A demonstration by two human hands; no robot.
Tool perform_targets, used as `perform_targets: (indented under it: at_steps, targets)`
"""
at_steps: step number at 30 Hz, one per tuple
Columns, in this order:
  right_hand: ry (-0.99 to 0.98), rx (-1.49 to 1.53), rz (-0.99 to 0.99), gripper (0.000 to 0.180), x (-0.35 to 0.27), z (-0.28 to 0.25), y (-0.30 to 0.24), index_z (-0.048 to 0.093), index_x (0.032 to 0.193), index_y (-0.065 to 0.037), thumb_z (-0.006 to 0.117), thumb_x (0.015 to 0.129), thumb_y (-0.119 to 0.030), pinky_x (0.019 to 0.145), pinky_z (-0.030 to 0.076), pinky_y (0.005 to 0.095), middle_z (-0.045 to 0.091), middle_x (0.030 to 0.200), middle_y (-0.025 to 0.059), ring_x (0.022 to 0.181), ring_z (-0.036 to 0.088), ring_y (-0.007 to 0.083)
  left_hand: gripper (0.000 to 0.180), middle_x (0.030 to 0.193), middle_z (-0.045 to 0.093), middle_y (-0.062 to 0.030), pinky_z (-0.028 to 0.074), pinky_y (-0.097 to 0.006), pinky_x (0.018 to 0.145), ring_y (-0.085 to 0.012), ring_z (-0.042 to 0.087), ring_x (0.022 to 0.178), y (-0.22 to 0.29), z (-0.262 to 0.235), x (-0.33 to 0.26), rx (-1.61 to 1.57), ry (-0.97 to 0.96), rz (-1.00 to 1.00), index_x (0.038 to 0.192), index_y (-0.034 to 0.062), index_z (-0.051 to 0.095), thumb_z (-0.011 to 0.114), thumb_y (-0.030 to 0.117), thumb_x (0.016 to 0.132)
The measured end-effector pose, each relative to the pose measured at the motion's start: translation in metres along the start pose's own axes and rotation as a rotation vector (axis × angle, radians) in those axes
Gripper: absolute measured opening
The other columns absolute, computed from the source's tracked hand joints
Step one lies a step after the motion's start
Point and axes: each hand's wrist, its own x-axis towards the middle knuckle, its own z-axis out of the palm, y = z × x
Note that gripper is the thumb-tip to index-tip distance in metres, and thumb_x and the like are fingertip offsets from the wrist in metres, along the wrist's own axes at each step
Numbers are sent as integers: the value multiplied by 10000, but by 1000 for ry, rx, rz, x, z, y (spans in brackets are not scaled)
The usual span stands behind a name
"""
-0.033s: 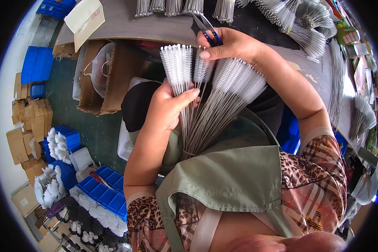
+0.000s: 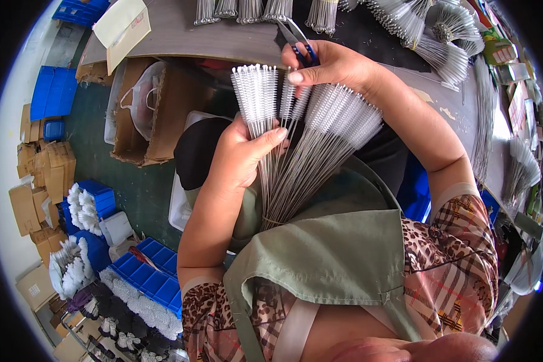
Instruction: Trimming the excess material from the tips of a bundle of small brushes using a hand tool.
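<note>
A fanned bundle of straw brushes (image 2: 344,116), with white bristle heads and thin wire stems, stands in front of my apron, its stems gathered by a band low down. My left hand (image 2: 240,146) is closed around the stems of a split-off group of brushes (image 2: 256,96) on the left, thumb across them. My right hand (image 2: 338,65) has a small plier-like tool (image 2: 303,53) with dark blue handles and metal jaws tucked in its fingers, jaws pointing up and away. Its thumb and fingertips are at the tips of a few middle brushes (image 2: 288,102) between the two groups.
Wire bundles (image 2: 262,9) line the table's far side, with a heap of brush bundles (image 2: 440,36) at far right. A cardboard box (image 2: 136,133) holding a plastic bag stands left of my knees. Blue crates (image 2: 145,271) and cartons (image 2: 45,169) fill the left side.
The few brushes in the middle have parted slightly, one leaning to the right under my right thumb. My left hand keeps its grip almost without moving.
</note>
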Motion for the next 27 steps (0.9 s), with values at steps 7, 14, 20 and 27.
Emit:
perform_targets:
  at_steps: [7,14,20,27]
  targets:
    - [-22,-44,-8,307,3,-4,5,523,917,-79,731,771,-252,738,429,238,524,758,-38,805,525,73,268,890,603,-59,521,-278,654,-139,604,741,0,-2,4,-1,-46,31,1033,-2,534,660,38,800]
    - [-12,31,-105,203,4,-4,6,533,918,-57,664,764,-37,745,457,261,561,797,1,769,583,119,224,897,617,-95,529,-295,684,-170,618,749,7,-2,6,-65,-27,-78,1023,-40,556,618,21,816]
    - [-67,0,-65,358,3,-9,14,546,885,-82,707,762,-378,740,438,258,523,758,-7,755,556,122,265,915,615,-76,526,-280,685,-152,615,769,2,-5,6,-3,-39,-53,1057,-20,539,627,25,811]
    - [80,-122,-69,268,6,0,9,551,945,-77,725,781,-196,761,423,249,546,790,-14,780,527,100,275,921,615,-71,530,-285,676,-152,619,787,1,-4,7,-5,-43,-20,1074,-2,530,629,49,822]
